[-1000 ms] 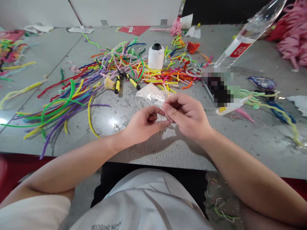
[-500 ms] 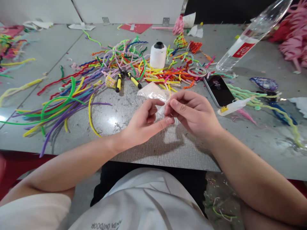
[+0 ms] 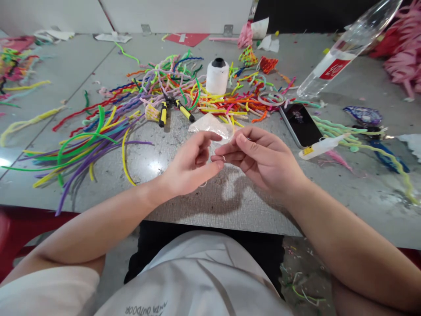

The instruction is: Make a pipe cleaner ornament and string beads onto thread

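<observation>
Near the table's front middle my two hands are close together. My right hand (image 3: 255, 151) has its thumb and fingers pinched on a thin white thread (image 3: 224, 158), a short bit of which shows at the fingertips. My left hand (image 3: 194, 164) faces it with thumb and index finger spread apart and the other fingers curled. Its thumb tip is by the right fingertips. A thin white loop hangs under the left thumb; what the curled fingers touch is hidden. Just behind the hands lies a clear bag of small white bits (image 3: 208, 124).
Behind are a white thread spool (image 3: 217, 79), yellow-black pliers (image 3: 171, 107) and a heap of coloured pipe cleaners (image 3: 154, 79). To the right lie a phone (image 3: 301, 123), a white glue bottle (image 3: 322, 146) and a tilted water bottle (image 3: 345, 52). A red stool (image 3: 26, 232) stands at lower left.
Both hands have shifted slightly left, and the left thumb and index finger have spread wider. The white thread's end and a hanging loop now show.
</observation>
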{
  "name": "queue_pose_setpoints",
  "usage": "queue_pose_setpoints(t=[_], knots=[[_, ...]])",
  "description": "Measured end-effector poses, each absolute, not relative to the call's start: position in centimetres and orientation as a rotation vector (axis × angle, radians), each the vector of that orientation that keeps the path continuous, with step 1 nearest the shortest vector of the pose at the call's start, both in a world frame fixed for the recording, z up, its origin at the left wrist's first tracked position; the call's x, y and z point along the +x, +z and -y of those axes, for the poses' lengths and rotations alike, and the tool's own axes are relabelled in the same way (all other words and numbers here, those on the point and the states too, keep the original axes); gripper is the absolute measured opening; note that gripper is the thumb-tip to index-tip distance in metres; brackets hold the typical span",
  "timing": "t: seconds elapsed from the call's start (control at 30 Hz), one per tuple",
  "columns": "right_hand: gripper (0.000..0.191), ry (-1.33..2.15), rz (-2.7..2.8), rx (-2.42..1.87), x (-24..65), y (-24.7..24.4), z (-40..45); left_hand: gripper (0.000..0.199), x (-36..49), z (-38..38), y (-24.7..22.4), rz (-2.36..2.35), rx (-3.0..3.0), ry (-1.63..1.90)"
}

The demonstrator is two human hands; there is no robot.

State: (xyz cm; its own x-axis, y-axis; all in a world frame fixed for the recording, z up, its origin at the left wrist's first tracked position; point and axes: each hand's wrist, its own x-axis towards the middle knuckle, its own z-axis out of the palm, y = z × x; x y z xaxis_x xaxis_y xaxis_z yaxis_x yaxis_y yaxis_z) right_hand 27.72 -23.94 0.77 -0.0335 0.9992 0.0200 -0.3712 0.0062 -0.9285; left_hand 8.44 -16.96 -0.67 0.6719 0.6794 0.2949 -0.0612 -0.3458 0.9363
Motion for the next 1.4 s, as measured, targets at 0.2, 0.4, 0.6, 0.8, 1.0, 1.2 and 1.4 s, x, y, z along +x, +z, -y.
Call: queue_pose_setpoints(t=[0.2,0.4,0.6,0.8,1.0,1.2,1.4], knots=[[0.037,1.336,0.928,-1.014,28.1,0.8,23.6,0.026,8.7,16.9,-0.1,-0.636,1.585,0.563],[0.035,1.158,0.966,-1.155,28.8,1.6,23.5,0.034,8.8,16.8,0.0,-0.715,1.794,0.661],[0.020,0.826,1.075,-1.144,29.8,1.1,23.2,0.047,8.3,16.4,0.4,-0.675,1.718,0.753],[0.018,0.375,1.734,-1.150,29.9,0.7,23.9,0.045,8.1,16.2,0.4,-0.551,1.391,0.707],[0.023,0.085,1.850,-1.080,29.2,-0.5,24.2,0.044,8.4,16.5,0.8,-0.518,1.176,0.635],[0.013,0.116,1.865,-1.055,28.6,-0.8,24.2,0.047,8.5,16.7,0.9,-0.519,1.257,0.562],[0.016,0.054,1.855,-1.057,28.6,-0.5,24.1,0.043,8.5,16.6,0.4,-0.502,1.370,0.590]])
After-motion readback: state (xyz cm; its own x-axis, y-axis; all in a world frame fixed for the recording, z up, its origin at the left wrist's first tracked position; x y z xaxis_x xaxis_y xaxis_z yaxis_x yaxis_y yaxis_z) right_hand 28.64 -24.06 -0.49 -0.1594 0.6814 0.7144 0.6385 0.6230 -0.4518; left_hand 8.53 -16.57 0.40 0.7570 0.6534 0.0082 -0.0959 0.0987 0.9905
